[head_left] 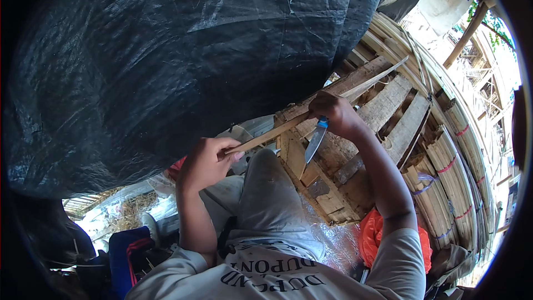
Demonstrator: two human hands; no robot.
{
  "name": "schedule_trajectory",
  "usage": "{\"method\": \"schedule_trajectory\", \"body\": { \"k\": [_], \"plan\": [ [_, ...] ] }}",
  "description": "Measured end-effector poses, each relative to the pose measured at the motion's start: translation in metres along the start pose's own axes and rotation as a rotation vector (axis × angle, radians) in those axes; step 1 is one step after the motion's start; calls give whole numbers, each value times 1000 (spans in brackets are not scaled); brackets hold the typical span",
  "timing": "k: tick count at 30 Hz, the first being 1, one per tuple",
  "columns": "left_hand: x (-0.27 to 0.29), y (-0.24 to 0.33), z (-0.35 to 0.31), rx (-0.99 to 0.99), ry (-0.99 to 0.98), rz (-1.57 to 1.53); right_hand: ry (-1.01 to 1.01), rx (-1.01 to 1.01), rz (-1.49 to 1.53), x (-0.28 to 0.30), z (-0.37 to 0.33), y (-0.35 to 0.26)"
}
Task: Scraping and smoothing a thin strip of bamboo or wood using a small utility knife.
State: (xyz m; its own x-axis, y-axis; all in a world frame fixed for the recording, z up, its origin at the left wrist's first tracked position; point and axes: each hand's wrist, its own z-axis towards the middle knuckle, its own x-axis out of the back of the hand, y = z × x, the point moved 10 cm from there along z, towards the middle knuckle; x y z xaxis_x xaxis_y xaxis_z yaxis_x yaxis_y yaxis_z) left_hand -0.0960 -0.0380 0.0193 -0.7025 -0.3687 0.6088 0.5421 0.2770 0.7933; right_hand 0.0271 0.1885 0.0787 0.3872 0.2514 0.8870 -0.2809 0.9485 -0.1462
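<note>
A long, flat wooden strip point(272, 135) slants across in front of me, from lower left to upper right. Its near end is pinched between the thumb and fingers of my left hand point(205, 164), above my lap. My right hand point(335, 115) is closed around a knife point(315, 143) with a blue handle, its bare blade pointing down and toward me. The same hand also rests against the strip, whose far part continues beyond it over a rough wooden pallet point(388, 105). My right fingers partly hide the knife's handle.
Black plastic sheeting point(166, 66) bulges close over the left and far side. Tied bundles of slats point(444, 161) stand along the right. An orange-red plastic bag point(369, 239) lies by my right elbow. Dark blue cloth point(123, 261) is at lower left.
</note>
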Motion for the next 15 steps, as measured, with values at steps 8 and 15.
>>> {"method": "schedule_trajectory", "body": {
  "k": [8,15],
  "plan": [
    [-43,-14,16,-104,53,-609,110,-249,-58,15,-8,25],
    [-54,-3,16,-124,140,-249,104,-800,-75,29,-29,60]
  ]
}}
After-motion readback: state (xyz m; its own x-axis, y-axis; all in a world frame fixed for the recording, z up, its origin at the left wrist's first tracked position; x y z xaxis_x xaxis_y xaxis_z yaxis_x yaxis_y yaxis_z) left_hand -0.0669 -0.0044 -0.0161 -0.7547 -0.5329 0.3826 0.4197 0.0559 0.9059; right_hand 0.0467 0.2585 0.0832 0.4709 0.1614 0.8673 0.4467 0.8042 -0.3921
